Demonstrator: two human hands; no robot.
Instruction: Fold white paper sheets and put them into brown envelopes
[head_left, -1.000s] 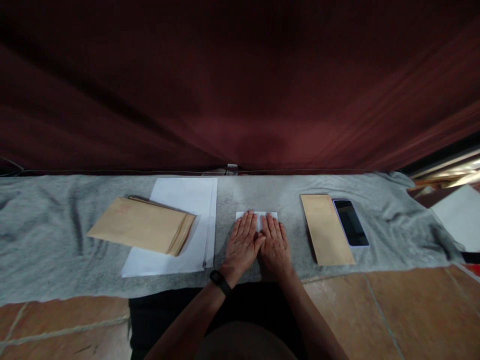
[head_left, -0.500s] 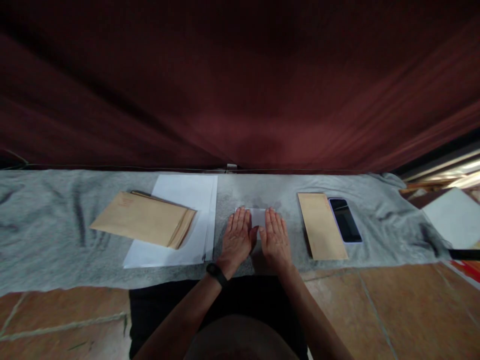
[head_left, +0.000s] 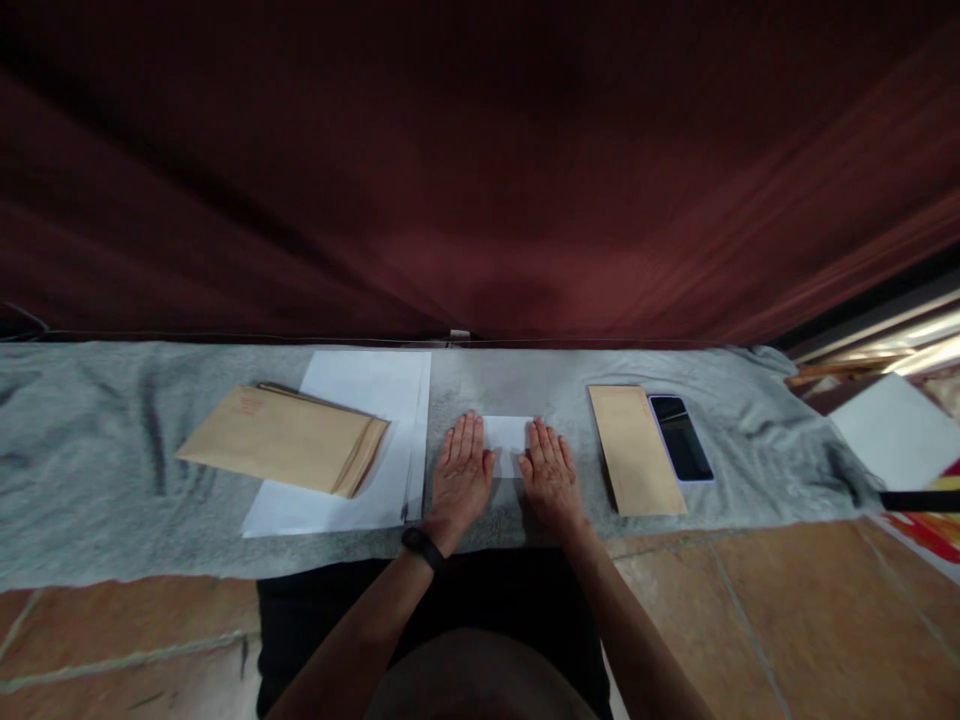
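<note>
A small folded sheet of white paper [head_left: 508, 440] lies flat on the grey cloth in front of me. My left hand [head_left: 462, 470] rests palm down over its left end, fingers stretched out, with a black band on the wrist. Over the right end lies my right hand [head_left: 551, 475], also flat, with its thumb a little apart. Both hands press on the paper without gripping it, and their palms hide its two ends.
On the left, a stack of brown envelopes [head_left: 277, 440] lies across white paper sheets [head_left: 360, 375]. A single brown envelope [head_left: 637, 450] and a phone [head_left: 681, 438] lie to the right. The grey cloth [head_left: 97, 450] covers a narrow surface before a dark red curtain [head_left: 480, 180].
My left hand has slid left, away from the right hand, baring more of the white paper between them. My right hand stays nearly in place.
</note>
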